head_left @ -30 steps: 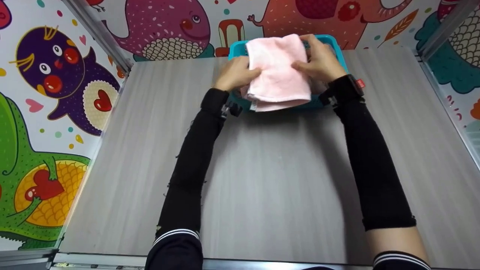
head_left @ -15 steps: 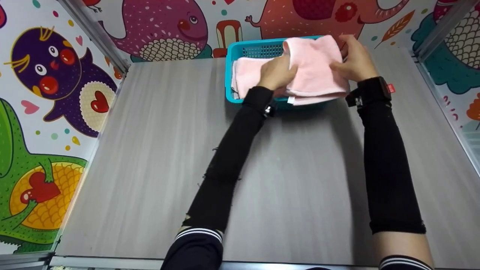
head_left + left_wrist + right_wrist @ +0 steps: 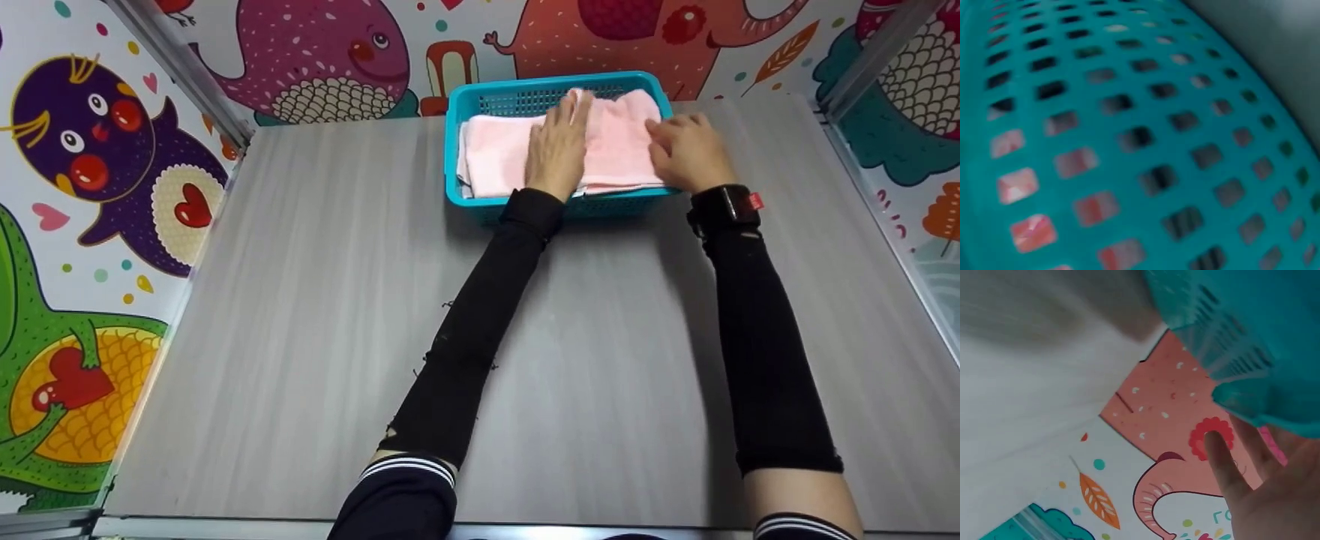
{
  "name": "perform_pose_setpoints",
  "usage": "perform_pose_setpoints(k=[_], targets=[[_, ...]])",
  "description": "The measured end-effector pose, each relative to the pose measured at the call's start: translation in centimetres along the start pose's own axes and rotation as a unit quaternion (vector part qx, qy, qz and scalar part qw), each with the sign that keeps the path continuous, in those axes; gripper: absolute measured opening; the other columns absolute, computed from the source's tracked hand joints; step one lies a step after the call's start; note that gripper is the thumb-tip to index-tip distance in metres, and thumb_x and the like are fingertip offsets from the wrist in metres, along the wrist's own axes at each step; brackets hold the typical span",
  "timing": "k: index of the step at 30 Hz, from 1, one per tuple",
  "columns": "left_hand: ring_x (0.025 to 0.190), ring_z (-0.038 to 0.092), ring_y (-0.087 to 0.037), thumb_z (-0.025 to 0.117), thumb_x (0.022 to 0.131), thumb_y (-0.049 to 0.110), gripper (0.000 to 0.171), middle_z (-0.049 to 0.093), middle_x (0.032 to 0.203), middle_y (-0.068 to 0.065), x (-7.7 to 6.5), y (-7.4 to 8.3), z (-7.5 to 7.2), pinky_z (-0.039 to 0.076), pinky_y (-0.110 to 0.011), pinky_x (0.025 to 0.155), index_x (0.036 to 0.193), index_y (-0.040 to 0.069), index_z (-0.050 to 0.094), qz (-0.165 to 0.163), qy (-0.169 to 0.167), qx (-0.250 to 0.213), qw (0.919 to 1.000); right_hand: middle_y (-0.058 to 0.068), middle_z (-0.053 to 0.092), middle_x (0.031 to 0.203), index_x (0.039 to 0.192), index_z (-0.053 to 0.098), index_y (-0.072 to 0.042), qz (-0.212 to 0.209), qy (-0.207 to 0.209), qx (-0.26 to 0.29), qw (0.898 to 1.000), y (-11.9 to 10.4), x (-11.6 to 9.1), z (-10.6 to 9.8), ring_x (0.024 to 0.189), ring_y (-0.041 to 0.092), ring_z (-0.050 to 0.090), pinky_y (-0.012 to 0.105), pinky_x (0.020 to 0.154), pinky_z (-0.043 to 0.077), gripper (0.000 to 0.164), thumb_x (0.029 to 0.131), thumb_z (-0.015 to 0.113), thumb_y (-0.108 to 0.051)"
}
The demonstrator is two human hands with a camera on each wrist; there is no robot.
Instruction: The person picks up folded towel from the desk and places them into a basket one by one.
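A teal plastic basket [image 3: 466, 90] stands against the back wall, holding two folded pink towels side by side, the left towel [image 3: 496, 154] and the right towel [image 3: 621, 142]. My left hand [image 3: 558, 146] lies with straight fingers along the inner edge of the right towel. At the basket's right end, my right hand [image 3: 691, 154] has its thumb and fingers beside that towel's outer edge. Loosely spread fingers of the right hand [image 3: 1266, 495] show beside the basket rim [image 3: 1275, 419] in the right wrist view. Only the lattice basket wall [image 3: 974, 169] fills the left wrist view; that hand is hidden there.
The basket rests on a grey wood-grain table [image 3: 322, 315] with a metal front edge. Behind it rises a wall [image 3: 480, 22] printed with cartoon animals, and another printed panel [image 3: 97, 285] closes the left side.
Both hands carried the right towel rightward and lowered it into the basket beside the other towel. The left hand's fingers have straightened, and the right hand has released its grip.
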State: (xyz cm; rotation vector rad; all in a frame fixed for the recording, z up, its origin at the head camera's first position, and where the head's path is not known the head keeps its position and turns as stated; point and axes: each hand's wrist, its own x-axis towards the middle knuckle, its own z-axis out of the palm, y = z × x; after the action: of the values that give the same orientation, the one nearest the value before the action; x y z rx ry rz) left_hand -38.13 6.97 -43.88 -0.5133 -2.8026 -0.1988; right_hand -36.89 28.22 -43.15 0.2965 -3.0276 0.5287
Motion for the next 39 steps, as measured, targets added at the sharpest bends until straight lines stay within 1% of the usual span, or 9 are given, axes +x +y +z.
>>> perform_pose_setpoints(k=[1, 3, 5, 8, 10, 16, 29, 35, 39], targets=[[0.140, 0.050, -0.021, 0.048, 0.110, 0.013, 0.050, 0.044, 0.159, -0.006, 0.0, 0.0, 0.1, 0.047, -0.036, 0.110, 0.158, 0.017, 0.036, 0.022, 0.000, 0.022, 0.9995, 0.025, 0.048, 0.154, 0.158, 0.042, -0.015, 0.001, -0.007, -0.013, 1.000, 0.0, 0.0, 0.2, 0.144, 0.045, 0.035, 0.068, 0.117, 0.031, 0.051, 0.109, 0.039, -0.029], [0.151, 0.039, -0.022, 0.044, 0.111, 0.013, 0.043, 0.042, 0.163, -0.004, 0.0, -0.2, 0.2, 0.034, -0.039, 0.122, 0.154, 0.018, 0.046, 0.063, -0.009, 0.048, 0.9969, 0.023, 0.045, 0.158, 0.160, 0.039, -0.016, 0.000, -0.014, -0.033, 0.999, 0.0, 0.0, 0.5, 0.148, 0.044, 0.031, 0.068, 0.119, 0.028, 0.053, 0.111, 0.034, -0.034], [0.156, 0.031, -0.020, 0.038, 0.114, 0.026, 0.042, 0.042, 0.165, 0.000, 0.0, -0.4, 0.3, 0.022, -0.041, 0.129, 0.154, 0.020, 0.049, 0.080, -0.047, 0.061, 0.9939, 0.021, 0.040, 0.163, 0.160, 0.039, -0.013, -0.009, -0.015, -0.050, 0.999, 0.0, 0.0, 0.7, 0.151, 0.043, 0.027, 0.069, 0.120, 0.024, 0.055, 0.111, 0.032, -0.037], [0.159, 0.021, -0.017, 0.029, 0.111, 0.055, 0.059, 0.035, 0.168, 0.006, 0.0, -0.8, 0.4, 0.009, -0.043, 0.131, 0.161, 0.025, 0.039, 0.048, -0.129, 0.048, 0.9894, 0.019, 0.031, 0.168, 0.158, 0.040, -0.007, -0.020, -0.029, -0.060, 0.998, 0.0, 0.2, 0.9, 0.154, 0.044, 0.022, 0.071, 0.121, 0.020, 0.060, 0.110, 0.034, -0.042], [0.161, 0.015, -0.015, 0.026, 0.105, 0.069, 0.074, 0.024, 0.172, 0.008, 0.1, -1.0, 0.3, 0.004, -0.044, 0.131, 0.166, 0.027, 0.026, 0.020, -0.174, 0.040, 0.9838, 0.017, 0.028, 0.170, 0.158, 0.041, -0.005, -0.023, -0.042, -0.066, 0.997, 0.0, 0.4, 0.8, 0.155, 0.045, 0.020, 0.073, 0.120, 0.018, 0.064, 0.108, 0.036, -0.046], [0.162, 0.007, -0.014, 0.031, 0.096, 0.082, 0.092, 0.008, 0.174, 0.008, 0.3, -1.0, 0.4, 0.000, -0.045, 0.131, 0.168, 0.028, 0.011, -0.015, -0.236, 0.015, 0.9716, 0.019, 0.027, 0.169, 0.159, 0.037, -0.004, -0.025, -0.092, -0.090, 0.991, -0.3, 0.7, 0.5, 0.156, 0.048, 0.015, 0.073, 0.121, 0.013, 0.075, 0.105, 0.037, -0.056], [0.162, 0.007, -0.013, 0.040, 0.094, 0.081, 0.094, 0.007, 0.174, 0.009, 0.6, -1.1, 0.3, -0.004, -0.043, 0.131, 0.167, 0.032, 0.009, -0.033, -0.282, -0.010, 0.9588, 0.017, 0.022, 0.170, 0.161, 0.032, -0.006, 0.000, -0.143, -0.111, 0.984, -1.2, 0.9, 0.4, 0.160, 0.043, -0.004, 0.069, 0.124, -0.006, 0.077, 0.105, 0.031, -0.059], [0.161, 0.017, -0.017, 0.047, 0.091, 0.082, 0.096, 0.017, 0.173, 0.009, 0.7, -1.0, 0.3, -0.003, -0.043, 0.131, 0.167, 0.033, 0.014, -0.038, -0.277, -0.018, 0.9600, 0.019, 0.023, 0.169, 0.161, 0.033, -0.005, 0.001, -0.150, -0.118, 0.982, -1.1, 1.0, 0.4, 0.160, 0.043, -0.006, 0.069, 0.122, -0.010, 0.078, 0.104, 0.034, -0.059], [0.160, 0.018, -0.015, 0.050, 0.089, 0.082, 0.099, 0.016, 0.173, 0.009, 0.7, -1.1, 0.4, -0.001, -0.043, 0.131, 0.167, 0.032, 0.014, -0.044, -0.259, -0.024, 0.9646, 0.019, 0.022, 0.169, 0.161, 0.030, -0.005, 0.006, -0.154, -0.118, 0.981, -1.1, 1.2, 0.4, 0.160, 0.043, -0.008, 0.069, 0.122, -0.011, 0.080, 0.104, 0.034, -0.061]])
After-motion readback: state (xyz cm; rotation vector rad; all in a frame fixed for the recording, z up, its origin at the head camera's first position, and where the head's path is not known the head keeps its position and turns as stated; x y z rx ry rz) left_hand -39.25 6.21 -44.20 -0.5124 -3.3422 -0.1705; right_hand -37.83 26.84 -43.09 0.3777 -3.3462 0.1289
